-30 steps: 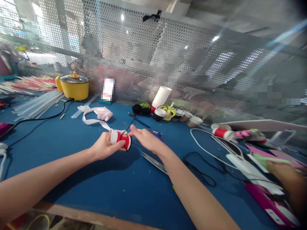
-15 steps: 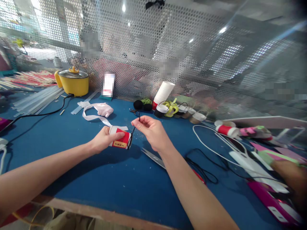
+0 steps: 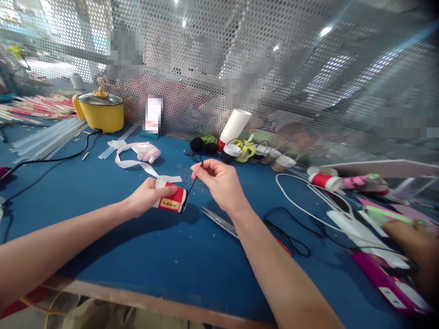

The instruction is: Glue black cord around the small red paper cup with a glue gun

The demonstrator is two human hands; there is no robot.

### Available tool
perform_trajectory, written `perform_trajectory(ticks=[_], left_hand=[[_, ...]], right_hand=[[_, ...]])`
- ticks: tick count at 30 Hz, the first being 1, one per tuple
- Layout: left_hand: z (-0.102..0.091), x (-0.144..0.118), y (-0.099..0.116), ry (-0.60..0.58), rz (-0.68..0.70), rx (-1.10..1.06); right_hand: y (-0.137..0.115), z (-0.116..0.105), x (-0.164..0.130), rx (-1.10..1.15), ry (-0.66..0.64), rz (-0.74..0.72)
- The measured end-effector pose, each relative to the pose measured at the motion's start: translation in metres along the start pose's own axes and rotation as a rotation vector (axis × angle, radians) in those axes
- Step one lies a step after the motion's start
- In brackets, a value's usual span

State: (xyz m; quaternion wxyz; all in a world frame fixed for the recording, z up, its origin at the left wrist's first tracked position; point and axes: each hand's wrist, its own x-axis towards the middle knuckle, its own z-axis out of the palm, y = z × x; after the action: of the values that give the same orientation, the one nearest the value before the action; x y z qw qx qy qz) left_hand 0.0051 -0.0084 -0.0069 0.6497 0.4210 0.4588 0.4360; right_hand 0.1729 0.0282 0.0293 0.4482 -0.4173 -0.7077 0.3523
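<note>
My left hand [image 3: 146, 197] grips a red and white paper cup [image 3: 173, 201] lying on its side in the air, thumb along its wall. Black cord [image 3: 193, 185] runs from the dark band at the cup's right end up to my right hand [image 3: 219, 183], which pinches it between thumb and fingertips. A short end of the cord sticks up above the pinch. Below my right wrist lie scissors [image 3: 219, 221], their blades pointing left and their red handle partly hidden by my forearm. White ribbon [image 3: 137, 163] curls behind the cup.
At the back left stand a yellow electric pot [image 3: 104, 114] and a phone [image 3: 153, 114]. Stacked paper cups [image 3: 235, 128] lean against the perforated screen. Loose black cord [image 3: 288, 233] and a purple power strip [image 3: 387, 283] lie right, near another person's hand [image 3: 411, 242].
The loop of cord at the cup's right end has drawn in, and the cord now runs straighter to my right hand. The view has shifted slightly.
</note>
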Motion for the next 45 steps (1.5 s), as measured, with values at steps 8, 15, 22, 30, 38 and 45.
perform_trajectory(ticks=[8,15,22,30,38,45], left_hand=[[0.001,-0.001,-0.001,0.009,0.020,0.069],[0.005,-0.006,-0.001,-0.001,0.059,0.139],[0.001,-0.008,-0.009,-0.053,0.150,0.156],[0.005,-0.013,-0.005,-0.058,0.171,0.176],[0.004,-0.016,-0.004,-0.050,0.188,0.119],[0.005,-0.017,-0.003,-0.071,0.235,0.079]], right_hand=[[-0.004,0.001,-0.001,-0.057,0.004,-0.017],[0.004,0.004,0.001,-0.070,0.015,0.005],[0.008,0.006,0.000,-0.102,-0.004,0.019],[0.010,0.006,-0.001,-0.133,-0.036,0.039],[0.011,0.007,-0.003,-0.197,-0.063,0.045],[0.008,0.008,-0.003,-0.215,-0.100,0.085]])
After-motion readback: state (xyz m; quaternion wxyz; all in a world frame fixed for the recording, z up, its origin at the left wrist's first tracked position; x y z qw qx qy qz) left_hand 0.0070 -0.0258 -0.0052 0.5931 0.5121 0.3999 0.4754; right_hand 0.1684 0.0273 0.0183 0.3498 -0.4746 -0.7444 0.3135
